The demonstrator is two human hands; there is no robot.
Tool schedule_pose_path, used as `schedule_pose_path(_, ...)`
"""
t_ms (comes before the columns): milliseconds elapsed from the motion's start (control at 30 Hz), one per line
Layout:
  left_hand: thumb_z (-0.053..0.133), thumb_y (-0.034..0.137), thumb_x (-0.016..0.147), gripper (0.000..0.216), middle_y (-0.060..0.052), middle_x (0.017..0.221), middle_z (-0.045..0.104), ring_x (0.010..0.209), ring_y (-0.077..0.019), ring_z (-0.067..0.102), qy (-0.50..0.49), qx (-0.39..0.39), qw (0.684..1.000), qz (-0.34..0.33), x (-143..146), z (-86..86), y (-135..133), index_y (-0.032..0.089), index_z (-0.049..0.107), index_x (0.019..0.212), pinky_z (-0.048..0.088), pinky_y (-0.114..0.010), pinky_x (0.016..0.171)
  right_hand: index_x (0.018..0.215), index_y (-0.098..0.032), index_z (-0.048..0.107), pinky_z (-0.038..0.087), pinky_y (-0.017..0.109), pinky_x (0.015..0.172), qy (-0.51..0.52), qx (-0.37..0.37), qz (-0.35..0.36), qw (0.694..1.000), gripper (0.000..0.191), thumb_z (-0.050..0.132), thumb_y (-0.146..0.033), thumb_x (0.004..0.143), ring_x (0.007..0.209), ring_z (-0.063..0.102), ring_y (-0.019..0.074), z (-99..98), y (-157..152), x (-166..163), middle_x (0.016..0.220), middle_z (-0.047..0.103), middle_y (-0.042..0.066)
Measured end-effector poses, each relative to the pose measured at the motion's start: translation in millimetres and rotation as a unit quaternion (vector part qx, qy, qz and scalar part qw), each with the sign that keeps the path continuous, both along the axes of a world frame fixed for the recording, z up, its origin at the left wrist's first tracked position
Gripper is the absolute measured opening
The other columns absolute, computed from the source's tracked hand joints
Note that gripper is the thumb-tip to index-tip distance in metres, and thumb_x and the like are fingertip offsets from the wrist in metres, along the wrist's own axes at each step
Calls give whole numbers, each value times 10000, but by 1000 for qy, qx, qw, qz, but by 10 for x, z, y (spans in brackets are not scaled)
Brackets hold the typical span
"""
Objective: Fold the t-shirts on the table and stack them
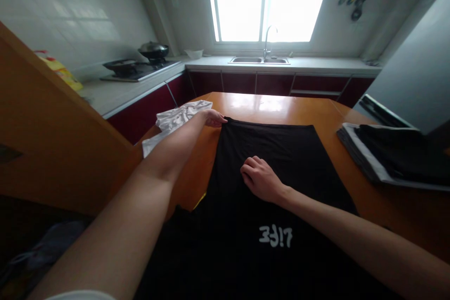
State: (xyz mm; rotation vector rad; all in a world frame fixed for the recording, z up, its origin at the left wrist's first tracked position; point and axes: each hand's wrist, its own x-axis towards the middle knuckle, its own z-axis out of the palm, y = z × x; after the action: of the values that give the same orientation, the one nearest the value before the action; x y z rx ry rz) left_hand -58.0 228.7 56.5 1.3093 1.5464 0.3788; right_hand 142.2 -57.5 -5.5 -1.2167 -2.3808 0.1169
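Note:
A black T-shirt (281,150) lies spread over the wooden table, its hem toward the window and white lettering (276,236) upside down nearer to me. My left hand (215,118) pinches the far left corner of the hem. On the middle left of the cloth, my right hand (262,178) rests with its fingers curled in; no fabric is visibly drawn up into it. A small yellow edge (199,200) shows beside the shirt's left side. The nearest part of the shirt is dark and partly hidden by my forearms.
A crumpled white garment (181,116) lies left of my left hand on the table (253,103). Folded dark and white clothes (390,154) are stacked at the right. Behind are a sink (260,60), a stove (140,71) with pans, and a fridge (415,65) at the right.

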Motion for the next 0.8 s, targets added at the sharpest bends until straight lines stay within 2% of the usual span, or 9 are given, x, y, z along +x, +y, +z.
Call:
schedule_pose_path(200, 930, 228, 675, 359, -11, 720, 665, 824, -191, 698, 48, 75, 996, 7, 42, -107, -26, 204, 606, 829, 580, -277, 750, 979, -200, 649, 422, 360, 934, 1, -6, 1, 1000, 156, 495, -199, 1000, 994, 518, 221, 34, -17, 9, 1040, 622, 79)
schedule_pose_path(367, 925, 157, 610, 318, -35, 690, 666, 850, -244, 699, 102, 164, 981, 6, 40, -160, -22, 167, 650, 768, 570, -308, 771, 984, -201, 654, 418, 369, 939, -3, -21, -1, 1000, 157, 497, -202, 999, 1009, 515, 226, 27, -17, 9, 1054, 618, 85)
schedule_pose_path(433, 889, 120, 617, 275, -66, 774, 702, 938, -275, 694, 127, 212, 969, 4, 54, -148, -47, 154, 677, 788, 559, -325, 840, 980, -201, 659, 419, 367, 934, -3, -27, -3, 1000, 146, 515, -213, 996, 1016, 522, 225, 41, -17, 2, 1057, 623, 83)
schedule_pose_path(500, 823, 124, 687, 233, -105, 979, 734, 1089, -290, 659, 140, 270, 953, -1, 104, -156, -124, 152, 713, 890, 520, -333, 961, 982, -204, 670, 428, 349, 917, 7, -44, 8, 999, 147, 531, -248, 1003, 1008, 541, 214, 83, -6, 3, 1048, 635, 74)
schedule_pose_path(567, 701, 169, 817, 242, -118, 1204, 702, 1225, -275, 600, 155, 347, 923, -55, 181, -221, -266, 161, 728, 1058, 448, -330, 1081, 993, -208, 681, 441, 325, 907, 28, -62, 13, 998, 182, 515, -278, 1020, 994, 566, 198, 145, 35, 34, 1037, 653, 65)
schedule_pose_path(667, 507, 290, 973, 398, -98, 1469, 568, 1405, -261, 465, 213, 422, 854, -215, 283, -432, -543, 188, 642, 1332, 306, -387, 1209, 1059, -203, 694, 443, 330, 962, 48, -51, -55, 996, 246, 457, -263, 1035, 1040, 592, 201, 219, 203, 198, 1090, 678, 79)
schedule_pose_path(733, 425, 417, 1021, 507, -83, 1615, 397, 1514, -283, 303, 264, 407, 829, -278, 307, -582, -692, 218, 515, 1479, 192, -487, 1248, 1162, -185, 685, 428, 360, 1031, 39, -34, -135, 990, 290, 441, -262, 1025, 1141, 584, 231, 223, 394, 416, 1204, 672, 110)
schedule_pose_path(800, 349, 517, 1037, 593, -75, 1682, 243, 1559, -299, 171, 298, 380, 825, -292, 299, -675, -772, 241, 396, 1560, 107, -560, 1248, 1306, -152, 631, 397, 384, 1103, 16, -34, -204, 978, 380, 425, -286, 1017, 1287, 527, 264, 185, 613, 716, 1375, 609, 146)
